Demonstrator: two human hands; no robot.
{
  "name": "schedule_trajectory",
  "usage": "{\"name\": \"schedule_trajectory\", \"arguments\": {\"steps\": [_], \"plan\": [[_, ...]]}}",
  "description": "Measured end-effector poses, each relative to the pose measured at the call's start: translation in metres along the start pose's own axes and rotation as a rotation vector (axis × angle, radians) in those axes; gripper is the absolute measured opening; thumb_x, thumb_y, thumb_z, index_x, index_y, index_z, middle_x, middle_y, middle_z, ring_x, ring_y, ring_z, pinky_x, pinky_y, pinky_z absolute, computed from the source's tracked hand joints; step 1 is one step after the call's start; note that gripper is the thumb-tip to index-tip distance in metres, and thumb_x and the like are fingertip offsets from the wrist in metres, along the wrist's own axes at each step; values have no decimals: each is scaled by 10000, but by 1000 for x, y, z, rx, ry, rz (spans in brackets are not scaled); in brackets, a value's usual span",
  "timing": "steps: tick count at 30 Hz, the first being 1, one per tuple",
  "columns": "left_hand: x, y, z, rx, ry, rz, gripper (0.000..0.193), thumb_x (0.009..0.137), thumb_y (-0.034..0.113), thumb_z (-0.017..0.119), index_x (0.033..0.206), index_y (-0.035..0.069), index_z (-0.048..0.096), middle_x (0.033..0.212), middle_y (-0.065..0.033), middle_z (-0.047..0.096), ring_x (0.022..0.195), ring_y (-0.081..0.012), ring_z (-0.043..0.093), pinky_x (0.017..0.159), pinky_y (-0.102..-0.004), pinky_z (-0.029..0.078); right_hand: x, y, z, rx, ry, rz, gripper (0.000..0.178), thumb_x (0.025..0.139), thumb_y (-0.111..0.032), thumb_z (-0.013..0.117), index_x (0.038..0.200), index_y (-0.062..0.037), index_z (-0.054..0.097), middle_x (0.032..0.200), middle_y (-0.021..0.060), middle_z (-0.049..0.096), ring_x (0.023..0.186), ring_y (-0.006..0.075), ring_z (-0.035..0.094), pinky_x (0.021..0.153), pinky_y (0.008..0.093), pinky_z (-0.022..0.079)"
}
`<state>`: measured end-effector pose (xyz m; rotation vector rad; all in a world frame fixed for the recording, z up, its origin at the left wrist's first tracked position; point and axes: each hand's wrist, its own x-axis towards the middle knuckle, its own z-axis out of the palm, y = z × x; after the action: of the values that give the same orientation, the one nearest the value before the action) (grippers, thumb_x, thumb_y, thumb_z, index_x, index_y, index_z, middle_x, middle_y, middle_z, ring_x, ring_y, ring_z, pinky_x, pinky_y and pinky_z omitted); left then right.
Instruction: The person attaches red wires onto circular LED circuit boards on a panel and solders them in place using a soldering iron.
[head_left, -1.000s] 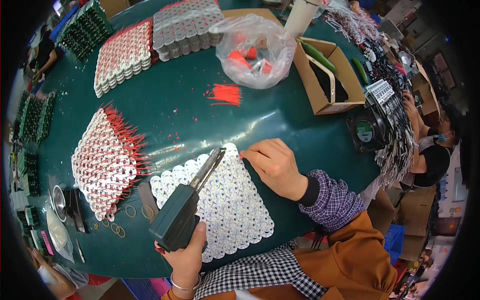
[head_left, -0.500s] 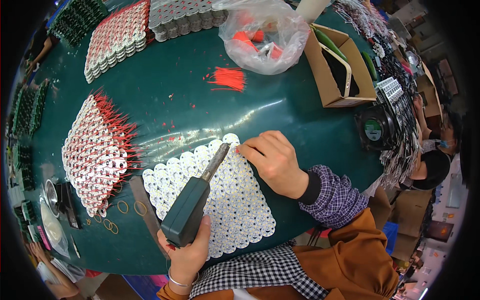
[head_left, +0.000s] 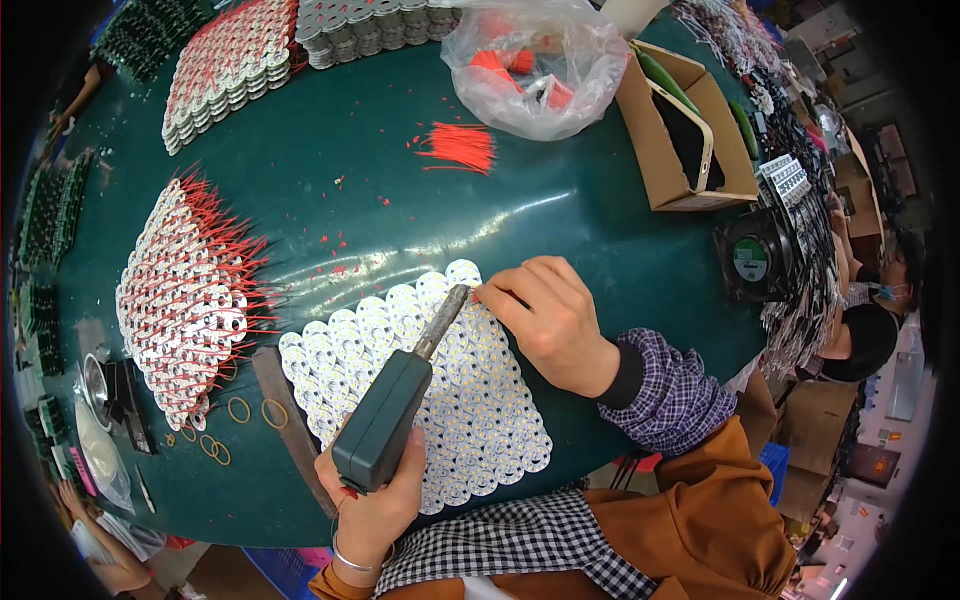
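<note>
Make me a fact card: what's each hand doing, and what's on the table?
Left hand: holds a dark green gun-shaped tool
Tool tip: grey metal, over a sheet of white round discs
Right hand: at the sheet's upper right corner, something tiny and red at its fingers
Left: white disc sheets with thin red wires
Back: bunch of thin red wires; clear plastic bag
Right: open brown cardboard box; black square fan

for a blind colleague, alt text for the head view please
The left hand holds a green gun-shaped tool over a white panel of joined discs; the right hand pinches a small red piece near the tool's tip. Red wires lie beyond.
</note>
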<state>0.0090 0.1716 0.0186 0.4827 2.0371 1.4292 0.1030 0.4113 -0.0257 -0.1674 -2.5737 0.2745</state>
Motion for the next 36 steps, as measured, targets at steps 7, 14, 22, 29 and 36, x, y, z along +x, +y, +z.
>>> {"name": "schedule_trajectory", "arguments": {"steps": [7, 14, 22, 29, 36], "plan": [[3, -1, 5, 145, 98, 208, 215, 788, 74, 827, 926, -23, 694, 843, -70, 672, 665, -138, 633, 636, -288, 508, 0, 0, 1, -1, 7, -6, 186, 761, -54, 649, 939, -5, 667, 871, 70, 602, 784, 231, 603, 782, 355, 475], [-13, -21, -9, 56, 110, 112, 304, 829, -20, 760, 1117, -39, 667, 985, -87, 700, 726, -122, 640, 606, -255, 526, 3, -2, -1, -9, 2, -2, 190, 759, -57, 653, 941, -7, 669, 876, 64, 601, 790, 228, 604, 782, 361, 477], [-14, -13, -15, 182, 47, 220, 371, 817, -25, 766, 1172, -41, 661, 1047, -101, 711, 812, -143, 670, 705, -258, 544, 1, -12, -4, 62, 21, 7, 218, 743, -57, 719, 958, -35, 696, 897, 60, 648, 806, 247, 622, 767, 376, 507], [-5, -12, -6, 193, 114, 302, 155, 761, 53, 778, 891, -8, 720, 760, -95, 675, 577, -190, 635, 549, -294, 493, -1, -12, 0, 79, 15, 30, 227, 739, -51, 736, 963, -33, 701, 898, 66, 650, 804, 256, 619, 750, 371, 513], [-5, -12, -3, 114, 108, 239, 139, 749, 22, 772, 865, -16, 706, 769, -97, 665, 600, -204, 625, 570, -300, 488, -1, -11, 0, 75, 3, 31, 226, 738, -46, 729, 961, -26, 697, 903, 70, 633, 809, 257, 614, 748, 370, 511]]}}
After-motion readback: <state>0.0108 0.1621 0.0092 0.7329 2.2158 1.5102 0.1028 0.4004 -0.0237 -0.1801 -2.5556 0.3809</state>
